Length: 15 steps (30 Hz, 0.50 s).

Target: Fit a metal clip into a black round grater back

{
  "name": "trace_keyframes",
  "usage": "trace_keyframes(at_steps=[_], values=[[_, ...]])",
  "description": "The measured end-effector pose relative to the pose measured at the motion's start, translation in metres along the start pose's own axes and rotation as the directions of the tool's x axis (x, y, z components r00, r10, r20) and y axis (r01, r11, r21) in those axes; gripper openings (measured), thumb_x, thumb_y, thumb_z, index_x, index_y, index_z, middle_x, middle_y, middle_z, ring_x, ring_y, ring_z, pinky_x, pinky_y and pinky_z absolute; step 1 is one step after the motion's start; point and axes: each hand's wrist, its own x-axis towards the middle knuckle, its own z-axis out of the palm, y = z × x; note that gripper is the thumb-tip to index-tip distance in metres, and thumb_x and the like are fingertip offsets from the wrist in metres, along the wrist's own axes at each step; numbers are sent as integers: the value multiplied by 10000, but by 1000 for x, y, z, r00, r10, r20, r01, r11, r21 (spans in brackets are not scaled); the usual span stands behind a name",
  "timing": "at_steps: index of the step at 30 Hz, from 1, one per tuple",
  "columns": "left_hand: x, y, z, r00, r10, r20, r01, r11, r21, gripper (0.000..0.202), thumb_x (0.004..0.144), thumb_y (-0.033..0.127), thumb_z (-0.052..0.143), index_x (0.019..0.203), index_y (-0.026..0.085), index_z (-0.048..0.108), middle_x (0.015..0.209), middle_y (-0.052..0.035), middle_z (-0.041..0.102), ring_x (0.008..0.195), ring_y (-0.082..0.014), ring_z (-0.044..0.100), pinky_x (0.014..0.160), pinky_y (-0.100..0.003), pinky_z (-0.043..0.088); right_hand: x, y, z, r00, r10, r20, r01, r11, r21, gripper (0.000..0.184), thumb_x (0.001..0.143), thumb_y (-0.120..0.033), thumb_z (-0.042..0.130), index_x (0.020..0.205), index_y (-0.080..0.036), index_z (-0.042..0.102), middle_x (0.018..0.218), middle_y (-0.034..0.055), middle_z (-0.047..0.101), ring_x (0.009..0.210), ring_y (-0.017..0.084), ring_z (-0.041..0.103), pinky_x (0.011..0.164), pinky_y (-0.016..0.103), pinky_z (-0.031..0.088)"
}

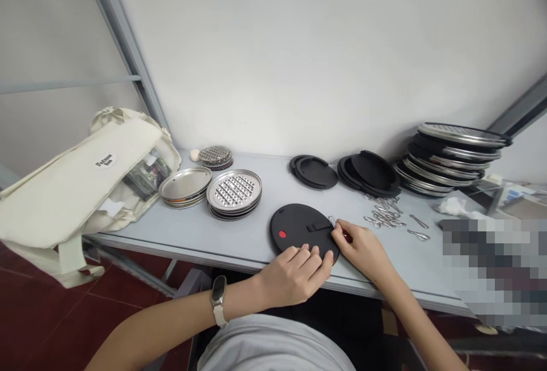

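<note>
A round black plastic disc (294, 223) with a red dot and a raised slotted tab lies near the table's front edge. My left hand (294, 274) rests over its near edge, fingers curled onto the top and holding it. At the disc's right edge, my right hand (359, 245) is closed, pinching a small metal wire clip (332, 220) against the end of the slot. The clip is mostly hidden by the fingertips. Right of this hand lies a loose pile of similar metal clips (384, 214).
Stacked round metal graters (234, 190), plain metal discs (186, 184) and smaller graters (216, 155) stand to the left, beside a cream bag (81, 177). Behind are black discs (314, 172) and black round trays (371, 172). A tall stack of assembled discs (448, 160) stands back right.
</note>
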Motion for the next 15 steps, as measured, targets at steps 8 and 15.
trace_keyframes(at_steps=[8,15], values=[[2,-1,-3,999,-17,-35,16,1000,-25,331,943,280,593,1229,119,629,1072,-99,669,916,-194,617,728,-289,421,1,2,-1,998,1,55,-7,995,103,382,975,-422,324,677,-233,469,567,3,577,502,164,500,547,267,341],[1,0,-2,1000,-16,-27,15,1000,-14,323,942,252,580,1236,125,622,1085,-109,666,926,-194,614,731,-281,417,1,1,-1,999,30,12,-31,984,177,364,978,-431,361,671,-237,384,535,-37,483,489,139,443,532,253,342]])
